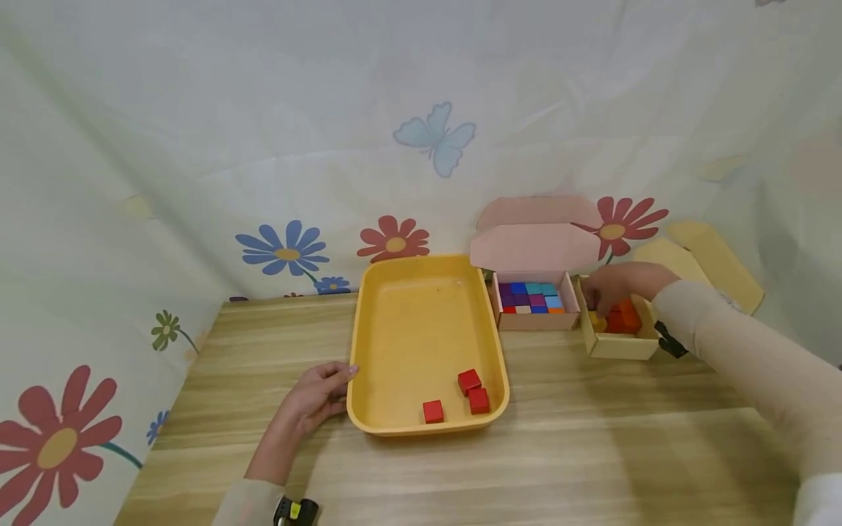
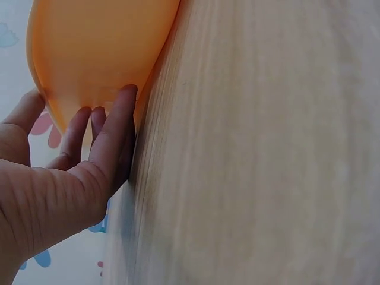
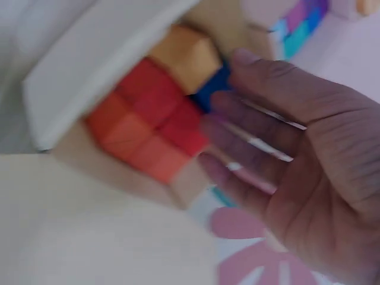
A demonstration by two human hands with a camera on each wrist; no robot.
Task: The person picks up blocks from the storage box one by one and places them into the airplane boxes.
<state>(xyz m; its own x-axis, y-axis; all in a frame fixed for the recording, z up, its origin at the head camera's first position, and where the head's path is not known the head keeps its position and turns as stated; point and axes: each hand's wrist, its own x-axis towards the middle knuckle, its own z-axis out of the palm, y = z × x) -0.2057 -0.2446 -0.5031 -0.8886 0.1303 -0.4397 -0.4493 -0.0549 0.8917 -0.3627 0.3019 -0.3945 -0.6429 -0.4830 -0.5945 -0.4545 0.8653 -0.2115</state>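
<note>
At the left rim of a yellow tray (image 1: 427, 321) is my left hand (image 1: 316, 398). In the left wrist view its thumb lies at the rim and its fingers touch the outer wall, so the edge sits between them. Three red cubes (image 1: 433, 411) lie in the tray's near right part. My right hand (image 1: 615, 283) reaches down into a small yellow box (image 1: 621, 346). The right wrist view has its fingers loosely extended beside red and orange cubes (image 3: 142, 124), a yellow block (image 3: 187, 56) and a dark blue piece (image 3: 212, 89). I see nothing held there; that view is blurred.
An open pink box (image 1: 536, 320) of several coloured cubes stands between the tray and the yellow box, its lid (image 1: 536, 245) raised behind. The yellow box's lid (image 1: 717, 263) leans back right. A flowered cloth (image 1: 316, 146) hangs behind the wooden table (image 1: 559, 453).
</note>
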